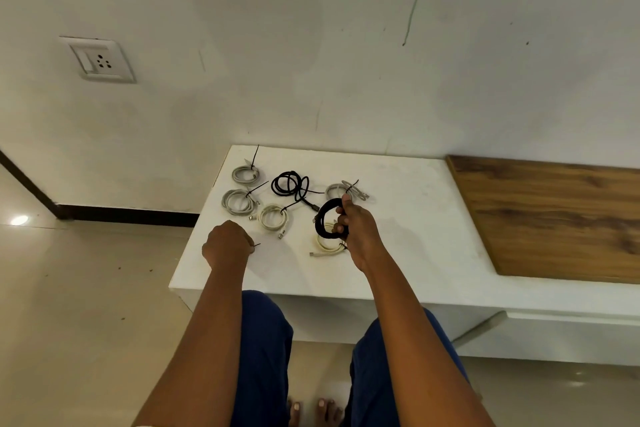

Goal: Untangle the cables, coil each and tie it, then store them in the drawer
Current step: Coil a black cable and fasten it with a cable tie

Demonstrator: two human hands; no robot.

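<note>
On the white ledge [398,253]: tying step.
Right hand [356,229]: grips black cable coil [323,218].
Left hand [227,243]: pinches black tie [257,245].
Next: likely wrap tie around coil.

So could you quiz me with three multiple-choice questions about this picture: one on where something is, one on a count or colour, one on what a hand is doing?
1. Where is the wall socket?
A. On the wall, upper left of the white counter
B. On the wooden panel
C. On the floor

2. How many black cable coils are in view?
A. One
B. Two
C. Four

3. What is the right hand doing?
A. Resting flat on the counter
B. Gripping a black coil
C. Pointing at the wall

Answers:
1. A, since the socket sits on the wall, up and left of the counter.
2. B, one held in the right hand and a loose black coil lying on the counter.
3. B, its fingers curl round the black coil, above a cream coil, while the left hand pinches a thin black tie.
</note>
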